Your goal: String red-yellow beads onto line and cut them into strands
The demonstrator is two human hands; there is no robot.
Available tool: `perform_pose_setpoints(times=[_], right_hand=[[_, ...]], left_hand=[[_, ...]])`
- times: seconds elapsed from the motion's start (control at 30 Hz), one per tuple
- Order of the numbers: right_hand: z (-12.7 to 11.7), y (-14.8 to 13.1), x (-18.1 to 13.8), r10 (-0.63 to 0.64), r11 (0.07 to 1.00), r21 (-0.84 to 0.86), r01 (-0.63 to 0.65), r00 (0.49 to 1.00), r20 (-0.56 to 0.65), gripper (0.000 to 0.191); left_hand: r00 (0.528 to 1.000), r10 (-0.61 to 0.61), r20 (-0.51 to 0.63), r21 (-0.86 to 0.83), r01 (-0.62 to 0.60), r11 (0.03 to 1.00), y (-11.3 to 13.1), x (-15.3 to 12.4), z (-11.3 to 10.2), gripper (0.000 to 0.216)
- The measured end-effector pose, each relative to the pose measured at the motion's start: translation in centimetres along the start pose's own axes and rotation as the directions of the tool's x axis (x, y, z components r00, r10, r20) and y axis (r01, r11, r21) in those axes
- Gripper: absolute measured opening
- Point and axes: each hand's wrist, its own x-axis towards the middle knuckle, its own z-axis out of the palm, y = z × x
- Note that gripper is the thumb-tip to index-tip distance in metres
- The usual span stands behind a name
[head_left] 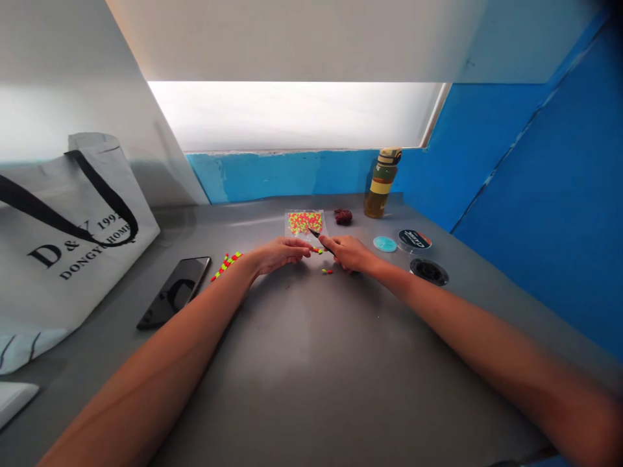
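Note:
My left hand [285, 255] is closed in a pinch on a small red-and-yellow bead [317, 250] at its fingertips. Close against it on the right, my right hand [348, 251] grips a slim black pointed tool [315, 233], its dark tip angled up and to the left; its exact kind is too small to tell. Just below the fingers, a loose yellow-and-red bead [327, 272] lies on the table. Behind the hands is a clear bag [305, 222] full of red and yellow beads. A group of similar beads [226, 264] lies beyond my left forearm.
A black phone [175, 293] and a white tote bag [73, 240] are on the left of the grey table [302, 376]. To the right are a dark red bundle [343, 216], a bottle [381, 185], a turquoise disc [385, 244], a labelled round case [415, 240] and a black spool [429, 272].

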Motion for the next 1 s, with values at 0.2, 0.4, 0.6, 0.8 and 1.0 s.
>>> perform_pose_setpoints(times=[0.2,0.4,0.6,0.8,1.0], right_hand=[[0.0,-0.4,-0.5,-0.015,1.000,-0.017,0.015,0.999,-0.028,0.064],[0.0,0.4,-0.1,0.039,0.992,0.120,-0.036,0.999,-0.022,0.063],[-0.1,-0.1,-0.1,0.077,0.975,0.208,-0.072,0.997,-0.015,0.064],[0.2,0.0,0.0,0.098,0.970,0.229,-0.082,0.993,-0.060,0.064],[0.2,0.4,0.1,0.094,0.981,0.178,-0.073,0.989,-0.113,0.065]], left_hand=[[0.999,0.005,-0.042,0.151,0.002,0.989,1.0,-0.5,1.1,0.040],[1.000,-0.003,-0.020,0.238,0.007,0.971,0.6,-0.1,0.9,0.042],[1.000,0.001,0.028,0.254,-0.008,0.967,-0.1,0.4,0.6,0.043],[0.999,0.008,0.047,0.267,-0.021,0.963,0.1,0.1,0.8,0.039],[0.997,-0.018,0.069,0.242,0.001,0.970,0.0,0.1,0.8,0.041]])
